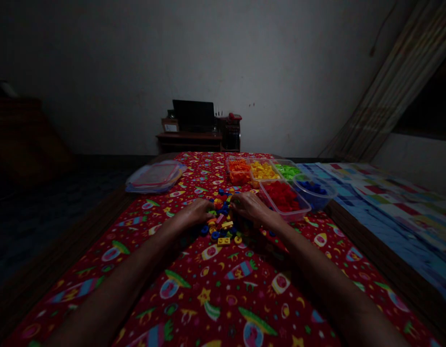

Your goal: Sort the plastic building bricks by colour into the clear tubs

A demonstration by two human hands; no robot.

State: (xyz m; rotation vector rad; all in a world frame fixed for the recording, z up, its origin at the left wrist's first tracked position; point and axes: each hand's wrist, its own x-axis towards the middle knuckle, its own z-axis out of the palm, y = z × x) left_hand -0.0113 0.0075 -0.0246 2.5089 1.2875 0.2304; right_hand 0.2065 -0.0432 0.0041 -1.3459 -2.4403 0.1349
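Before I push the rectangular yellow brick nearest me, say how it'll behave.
The yellow brick looks small and plastic, so probably light. Its blocky shape should slide rather than roll, though the cloth beneath might drag.

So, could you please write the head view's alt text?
A person's left hand and right hand are at a pile of mixed toy bricks on a red patterned cloth; clear tubs of colour-sorted pieces stand right, apparent lids left.

Both hands (202,210) (249,205) flank a multicoloured brick pile (220,220) on red patterned cloth (228,258), beside colour-sorted tubs (297,216).
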